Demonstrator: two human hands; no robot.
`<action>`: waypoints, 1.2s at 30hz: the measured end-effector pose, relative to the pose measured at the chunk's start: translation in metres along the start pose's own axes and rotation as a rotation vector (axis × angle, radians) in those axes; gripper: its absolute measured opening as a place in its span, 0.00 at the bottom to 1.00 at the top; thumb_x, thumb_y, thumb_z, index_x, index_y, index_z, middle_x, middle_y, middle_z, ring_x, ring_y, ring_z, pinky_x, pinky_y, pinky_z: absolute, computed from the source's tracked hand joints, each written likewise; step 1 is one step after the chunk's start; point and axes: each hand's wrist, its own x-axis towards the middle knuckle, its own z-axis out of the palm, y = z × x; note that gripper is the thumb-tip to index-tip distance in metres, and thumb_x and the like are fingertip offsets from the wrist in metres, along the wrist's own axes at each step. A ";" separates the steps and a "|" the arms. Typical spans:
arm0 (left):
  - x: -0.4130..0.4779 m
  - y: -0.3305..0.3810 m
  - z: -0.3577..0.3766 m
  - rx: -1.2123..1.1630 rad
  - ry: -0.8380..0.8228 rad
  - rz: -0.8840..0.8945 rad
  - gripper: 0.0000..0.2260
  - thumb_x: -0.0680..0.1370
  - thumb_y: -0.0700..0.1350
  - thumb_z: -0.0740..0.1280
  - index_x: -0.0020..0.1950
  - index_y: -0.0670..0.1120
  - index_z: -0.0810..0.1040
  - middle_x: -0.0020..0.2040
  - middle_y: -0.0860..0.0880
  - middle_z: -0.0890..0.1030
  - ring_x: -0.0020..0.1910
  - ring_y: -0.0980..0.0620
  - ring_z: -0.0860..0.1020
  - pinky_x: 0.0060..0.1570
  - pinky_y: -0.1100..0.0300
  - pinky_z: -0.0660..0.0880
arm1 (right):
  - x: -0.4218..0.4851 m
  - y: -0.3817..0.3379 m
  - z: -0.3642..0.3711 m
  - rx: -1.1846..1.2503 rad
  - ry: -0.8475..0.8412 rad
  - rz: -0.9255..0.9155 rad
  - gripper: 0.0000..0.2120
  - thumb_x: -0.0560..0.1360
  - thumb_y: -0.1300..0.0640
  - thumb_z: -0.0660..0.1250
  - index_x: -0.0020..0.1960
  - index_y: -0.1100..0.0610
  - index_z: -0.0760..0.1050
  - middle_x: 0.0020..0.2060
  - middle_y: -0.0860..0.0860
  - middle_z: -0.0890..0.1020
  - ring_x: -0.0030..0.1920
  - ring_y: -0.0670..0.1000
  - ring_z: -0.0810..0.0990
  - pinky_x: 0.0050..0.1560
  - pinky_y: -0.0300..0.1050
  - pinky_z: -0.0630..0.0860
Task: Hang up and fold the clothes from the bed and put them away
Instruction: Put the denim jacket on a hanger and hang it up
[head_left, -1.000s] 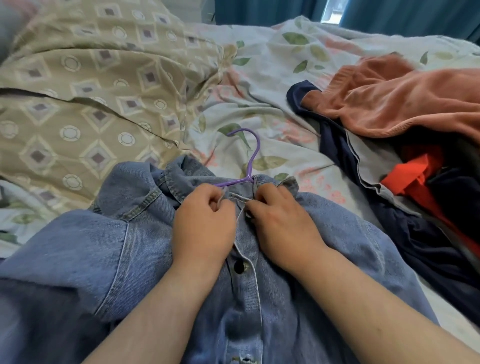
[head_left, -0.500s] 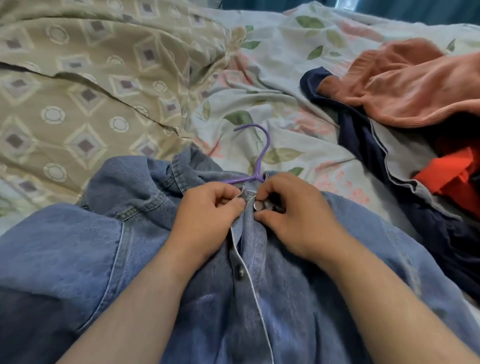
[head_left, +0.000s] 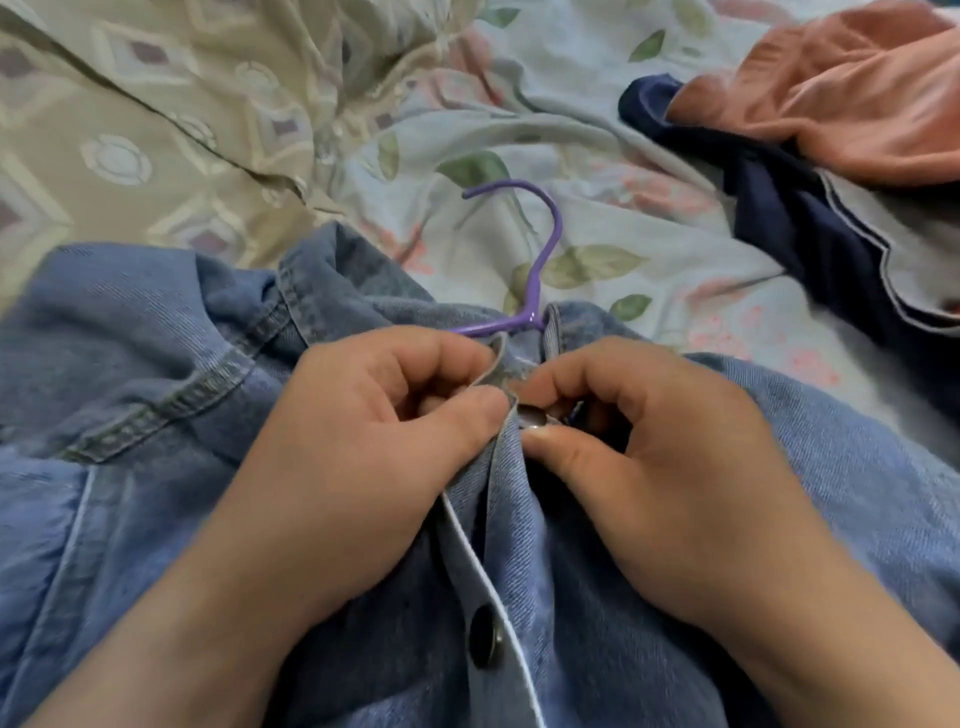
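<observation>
So over the last second both hands have slid in tight at the collar, and the head has leaned in closer too. The right hand (head_left: 660, 467) has gone from just resting on the cloth to pinching the top button (head_left: 535, 415) between thumb and forefinger. The left hand (head_left: 343, 467) has curled its fingers (head_left: 467, 421) round the opposite front edge and is pulling that flap over toward the button.

The denim jacket (head_left: 130, 364) lies flat along the near side of the bed (head_left: 597, 130), already on the purple hanger (head_left: 545, 244), whose hook sticks out of the neck and rests on the floral sheet. The lower button (head_left: 485, 642) looks done up. The top one doesn't seem to be through its hole yet, though the thumbs hide that spot a bit.

My read: the hanging part is basically sorted, and this is the last bit of fastening so the jacket won't slip off the hanger. After that it still has to be carried off and put away.

There's plenty left too. A salmon garment (head_left: 841, 93) sits on top of a navy garment (head_left: 810, 228) toward the far right of the bed, both still in a heap, and a beige quilt (head_left: 130, 130) is bunched up at the far left.
</observation>
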 end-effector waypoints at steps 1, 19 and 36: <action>-0.002 0.002 0.000 0.018 -0.014 0.009 0.12 0.63 0.54 0.72 0.44 0.53 0.86 0.40 0.35 0.83 0.39 0.28 0.79 0.42 0.33 0.78 | -0.002 -0.001 0.000 0.002 -0.009 0.013 0.04 0.66 0.48 0.72 0.40 0.43 0.79 0.38 0.37 0.80 0.39 0.33 0.76 0.43 0.22 0.67; 0.000 0.007 -0.004 -0.175 -0.059 -0.172 0.10 0.62 0.48 0.70 0.38 0.47 0.86 0.37 0.34 0.83 0.40 0.25 0.78 0.46 0.28 0.76 | -0.001 -0.008 -0.004 0.285 -0.010 0.177 0.18 0.56 0.49 0.78 0.44 0.38 0.82 0.30 0.41 0.82 0.29 0.42 0.78 0.33 0.29 0.72; -0.001 0.008 -0.004 -0.102 -0.075 -0.170 0.03 0.63 0.46 0.74 0.35 0.50 0.85 0.30 0.46 0.84 0.27 0.53 0.80 0.28 0.63 0.76 | -0.001 -0.012 -0.008 0.439 -0.118 0.309 0.19 0.48 0.51 0.85 0.37 0.45 0.84 0.29 0.51 0.83 0.29 0.45 0.78 0.31 0.35 0.76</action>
